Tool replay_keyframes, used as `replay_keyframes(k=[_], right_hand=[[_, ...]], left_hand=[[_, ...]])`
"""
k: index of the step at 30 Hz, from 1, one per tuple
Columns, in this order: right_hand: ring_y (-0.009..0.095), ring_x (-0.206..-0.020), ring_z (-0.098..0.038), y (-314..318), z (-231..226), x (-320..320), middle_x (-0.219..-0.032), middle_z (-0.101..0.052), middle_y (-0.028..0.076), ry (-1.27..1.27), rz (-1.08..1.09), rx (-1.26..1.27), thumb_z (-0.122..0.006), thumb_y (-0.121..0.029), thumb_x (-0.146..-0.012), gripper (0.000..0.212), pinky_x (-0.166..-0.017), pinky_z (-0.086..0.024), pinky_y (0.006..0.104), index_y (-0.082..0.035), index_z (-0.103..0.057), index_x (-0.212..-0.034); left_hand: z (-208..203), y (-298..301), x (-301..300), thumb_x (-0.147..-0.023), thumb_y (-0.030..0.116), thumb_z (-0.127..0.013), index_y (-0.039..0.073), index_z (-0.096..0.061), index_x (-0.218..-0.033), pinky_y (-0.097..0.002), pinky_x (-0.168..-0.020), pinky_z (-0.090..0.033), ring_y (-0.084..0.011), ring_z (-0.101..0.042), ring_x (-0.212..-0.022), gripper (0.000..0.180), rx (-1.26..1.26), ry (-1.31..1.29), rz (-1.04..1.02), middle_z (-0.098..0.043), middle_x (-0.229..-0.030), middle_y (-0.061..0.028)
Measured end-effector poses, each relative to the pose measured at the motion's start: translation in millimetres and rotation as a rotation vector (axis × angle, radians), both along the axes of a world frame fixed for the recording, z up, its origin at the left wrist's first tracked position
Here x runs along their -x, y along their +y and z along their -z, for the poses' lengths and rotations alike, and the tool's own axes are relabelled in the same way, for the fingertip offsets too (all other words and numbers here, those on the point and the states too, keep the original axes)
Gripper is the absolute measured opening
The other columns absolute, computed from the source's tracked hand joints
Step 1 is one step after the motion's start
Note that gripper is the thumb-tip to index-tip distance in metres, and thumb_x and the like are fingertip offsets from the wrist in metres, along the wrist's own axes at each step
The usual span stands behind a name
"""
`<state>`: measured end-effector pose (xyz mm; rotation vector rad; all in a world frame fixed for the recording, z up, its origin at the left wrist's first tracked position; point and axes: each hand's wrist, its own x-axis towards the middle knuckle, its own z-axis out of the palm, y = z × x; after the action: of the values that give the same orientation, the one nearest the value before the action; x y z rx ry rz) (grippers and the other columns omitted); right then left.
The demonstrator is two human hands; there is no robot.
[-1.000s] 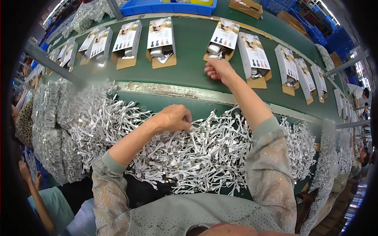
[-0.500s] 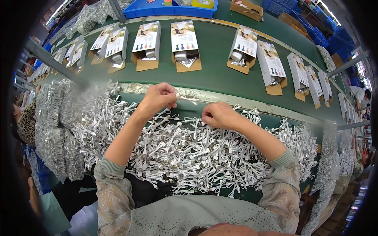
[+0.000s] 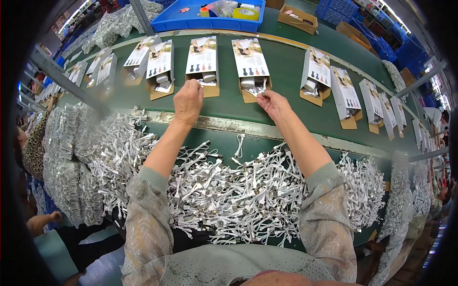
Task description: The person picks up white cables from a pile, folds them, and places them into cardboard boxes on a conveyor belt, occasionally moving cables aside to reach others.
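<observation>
Both arms reach forward over a heap of bundled white cables [image 3: 229,190] to a green conveyor belt [image 3: 286,66]. My left hand [image 3: 188,101] is closed over a white cable at the open brown end of a flat printed box [image 3: 202,64]. My right hand [image 3: 273,103] pinches a white cable bundle at the open end of the neighbouring box [image 3: 251,66]. Each open box shows white parts inside its tray. More of the same boxes lie in a row along the belt on both sides.
A blue tray [image 3: 210,16] with tape rolls stands beyond the belt. Bagged cables [image 3: 62,157] pile up at my left, more [image 3: 405,209] at my right. A metal rail [image 3: 229,125] edges the belt. Another person [image 3: 33,152] sits at the left.
Both hands have left the cable heap and reached forward onto the belt, each carrying a cable to a box. The boxes have travelled rightward along the belt.
</observation>
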<state>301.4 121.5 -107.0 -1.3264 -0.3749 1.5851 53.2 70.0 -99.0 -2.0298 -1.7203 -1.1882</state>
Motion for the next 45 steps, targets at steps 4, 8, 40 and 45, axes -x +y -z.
replay_keyframes(k=[4,8,40,45], right_hand=[[0.023,-0.065,-0.063,32.0,12.2,-0.4,-0.080,-0.059,0.019,0.123,0.211,-0.004,-0.051,-0.001,-0.087,0.013,-0.053,-0.058,0.0321,0.009,-0.052,-0.095],[0.015,-0.049,-0.056,50.5,14.7,-22.7,-0.064,-0.057,0.009,0.034,0.355,-0.015,-0.059,-0.015,-0.087,0.017,-0.041,-0.050,0.0273,0.001,-0.054,-0.084],[0.020,-0.073,-0.062,-33.9,-8.0,56.3,-0.082,-0.060,0.013,0.195,-0.376,-0.006,-0.061,-0.005,-0.084,0.014,-0.063,-0.058,0.0306,0.005,-0.056,-0.091],[0.022,-0.070,-0.060,-7.4,6.7,69.2,-0.080,-0.058,0.015,0.195,-0.105,0.042,-0.057,-0.001,-0.084,0.012,-0.064,-0.058,0.0314,0.008,-0.053,-0.092]], left_hand=[[22.6,22.9,-5.8,-0.079,0.008,-0.058,0.007,-0.048,-0.082,-0.0406,-0.058,-0.046,-0.0317,-0.058,-0.069,0.010,0.037,0.130,-0.006,-0.053,-0.078,-0.0106],[26.6,27.2,-24.8,-0.079,0.003,-0.051,0.004,-0.053,-0.089,-0.0410,-0.068,-0.049,-0.0337,-0.059,-0.081,0.011,0.222,0.151,0.027,-0.058,-0.089,-0.0123],[-27.1,-32.2,40.3,-0.072,0.027,-0.065,0.002,-0.065,-0.073,-0.0401,-0.069,-0.049,-0.0319,-0.063,-0.072,0.025,0.725,-0.317,-0.085,-0.064,-0.071,-0.0179],[-19.9,19.2,52.3,-0.073,0.027,-0.065,0.000,-0.064,-0.073,-0.0442,-0.072,-0.048,-0.0370,-0.062,-0.079,0.027,0.679,-0.186,-0.230,-0.064,-0.078,-0.0208]])
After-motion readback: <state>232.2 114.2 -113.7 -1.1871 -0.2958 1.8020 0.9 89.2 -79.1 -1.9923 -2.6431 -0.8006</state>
